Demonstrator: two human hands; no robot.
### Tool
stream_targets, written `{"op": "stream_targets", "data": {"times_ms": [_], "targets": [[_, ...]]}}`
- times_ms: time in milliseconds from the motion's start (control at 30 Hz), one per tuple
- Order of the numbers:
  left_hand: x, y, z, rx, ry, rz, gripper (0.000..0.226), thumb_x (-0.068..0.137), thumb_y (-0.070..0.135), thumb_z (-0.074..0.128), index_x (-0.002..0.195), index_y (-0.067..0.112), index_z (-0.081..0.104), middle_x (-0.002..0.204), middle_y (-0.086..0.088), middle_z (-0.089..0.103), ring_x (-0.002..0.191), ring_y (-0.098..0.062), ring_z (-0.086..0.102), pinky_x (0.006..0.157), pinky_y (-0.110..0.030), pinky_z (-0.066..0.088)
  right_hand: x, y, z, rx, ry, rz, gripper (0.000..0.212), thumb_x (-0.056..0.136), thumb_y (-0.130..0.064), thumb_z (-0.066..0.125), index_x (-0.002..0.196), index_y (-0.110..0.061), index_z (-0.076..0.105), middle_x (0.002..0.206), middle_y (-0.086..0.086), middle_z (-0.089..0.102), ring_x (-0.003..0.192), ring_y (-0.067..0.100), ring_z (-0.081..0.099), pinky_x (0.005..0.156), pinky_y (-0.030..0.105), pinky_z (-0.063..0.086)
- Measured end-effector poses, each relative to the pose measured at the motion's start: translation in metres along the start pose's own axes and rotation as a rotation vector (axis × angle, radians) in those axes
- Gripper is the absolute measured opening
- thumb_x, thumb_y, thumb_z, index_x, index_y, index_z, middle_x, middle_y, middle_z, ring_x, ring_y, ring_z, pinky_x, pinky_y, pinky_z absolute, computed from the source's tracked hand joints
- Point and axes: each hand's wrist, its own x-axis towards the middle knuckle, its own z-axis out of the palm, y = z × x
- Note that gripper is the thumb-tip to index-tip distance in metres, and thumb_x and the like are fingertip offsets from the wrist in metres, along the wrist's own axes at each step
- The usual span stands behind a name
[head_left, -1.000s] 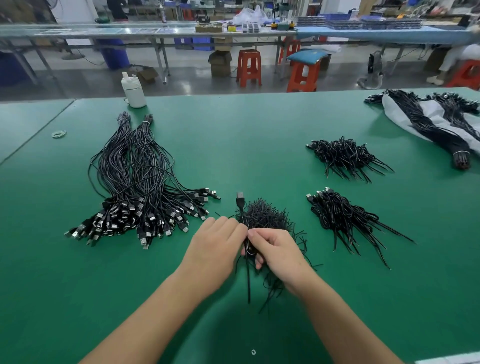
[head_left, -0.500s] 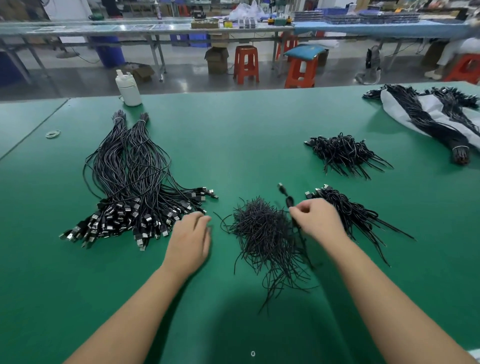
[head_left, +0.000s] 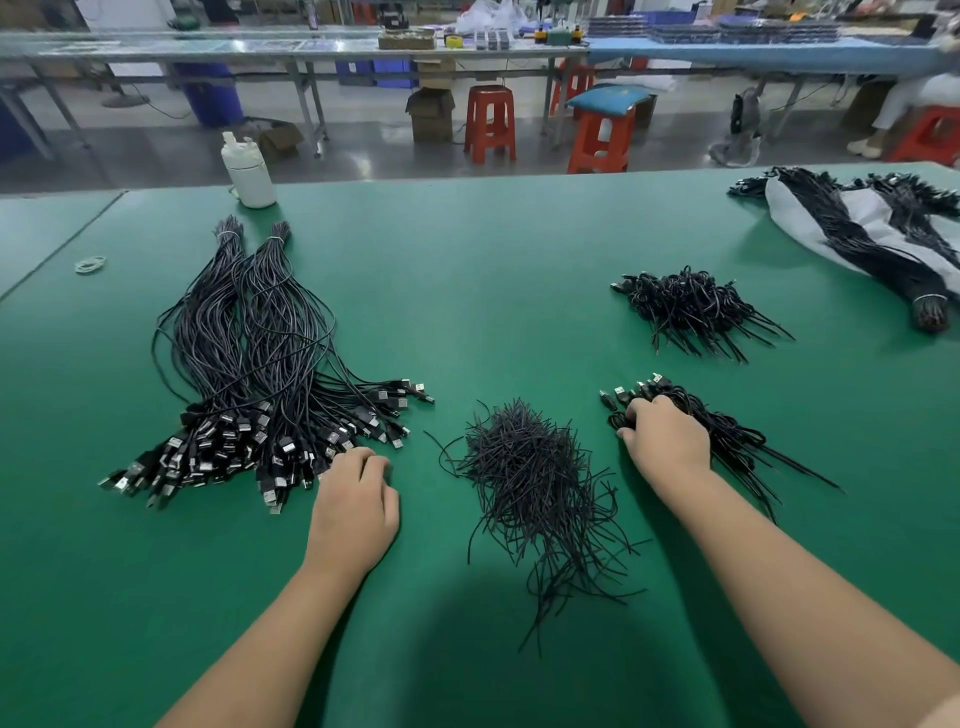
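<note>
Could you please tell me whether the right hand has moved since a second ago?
Yes. The right hand has left the loose tie pile and moved right onto the near coiled-cable pile.

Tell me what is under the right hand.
The right hand rests on the near pile of coiled cables; plugs show beyond it. Whether it pinches one cable is covered.

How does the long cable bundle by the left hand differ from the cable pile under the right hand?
The long bundle lies stretched out, banded at its far ends, with its plugs fanned toward the left hand. The small pile is a much smaller heap of short coiled cables. The left hand only reaches the long bundle's plugs, while the right hand lies on the small pile. Both are black, plug-ended cables.
</note>
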Motion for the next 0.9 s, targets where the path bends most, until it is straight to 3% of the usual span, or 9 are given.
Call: {"op": "stream_targets", "data": {"times_ms": [100, 333, 433, 533, 767, 900], "targets": [[0.0, 0.0, 0.0, 0.001, 0.019, 0.009, 0.028, 0.079, 0.012, 0.052, 0.096, 0.0, 0.07, 0.099, -0.01, 0.061, 0.092, -0.028, 0.057, 0.079, -0.042, 0.052, -0.003, 0.0, 0.006, -0.039, 0.018, -0.033, 0.023, 0.099, -0.038, 0.057, 0.108, -0.017, 0.061, 0.102, 0.004, 0.055, 0.065, 0.024, 0.053, 0.057, 0.03, 0.039], [0.0, -0.002, 0.002, 0.027, 0.033, 0.027, 0.027, 0.082, 0.015, 0.049, 0.096, 0.003, 0.069, 0.099, -0.007, 0.063, 0.095, -0.024, 0.056, 0.082, -0.038, 0.051, -0.001, -0.005, 0.006, 0.039, 0.049, 0.044, 0.027, 0.099, -0.037, 0.056, 0.114, -0.014, 0.058, 0.107, 0.006, 0.06, 0.073, 0.025, 0.059, 0.059, 0.029, 0.04], [0.0, -0.002, 0.001, 0.062, 0.011, 0.067, 0.033, 0.084, 0.02, 0.043, 0.101, 0.008, 0.069, 0.104, -0.003, 0.066, 0.098, -0.023, 0.055, 0.083, -0.036, 0.049, -0.008, -0.016, 0.008, 0.193, 0.107, 0.008, 0.024, 0.1, -0.032, 0.055, 0.116, -0.014, 0.057, 0.109, 0.005, 0.06, 0.068, 0.022, 0.058, 0.054, 0.029, 0.038], [0.0, -0.002, 0.0, 0.077, -0.006, 0.057, 0.035, 0.083, 0.019, 0.045, 0.108, 0.009, 0.068, 0.112, -0.003, 0.066, 0.101, -0.024, 0.054, 0.082, -0.038, 0.049, -0.018, -0.027, 0.014, 0.455, 0.07, -0.02, 0.017, 0.101, -0.03, 0.053, 0.109, -0.017, 0.06, 0.095, -0.004, 0.063, 0.067, 0.012, 0.058, 0.053, 0.028, 0.041], [-0.001, -0.002, 0.001, 0.149, -0.029, 0.068, 0.042, 0.084, 0.024, 0.04, 0.113, 0.011, 0.069, 0.122, -0.004, 0.066, 0.101, -0.025, 0.052, 0.079, -0.039, 0.048, -0.045, -0.025, 0.033, 0.766, -0.04, 0.067, 0.017, 0.103, -0.024, 0.048, 0.107, -0.018, 0.064, 0.098, -0.005, 0.066, 0.084, 0.005, 0.057, 0.065, 0.023, 0.042], [0.0, 0.001, 0.003, 0.213, -0.088, 0.064, 0.049, 0.083, 0.02, 0.05, 0.13, 0.015, 0.063, 0.134, -0.005, 0.062, 0.101, -0.029, 0.051, 0.077, -0.042, 0.047, -0.055, -0.024, 0.034, 0.833, -0.016, 0.039, 0.017, 0.103, -0.022, 0.049, 0.108, -0.02, 0.064, 0.101, -0.007, 0.063, 0.091, 0.008, 0.057, 0.076, 0.028, 0.042]]}}
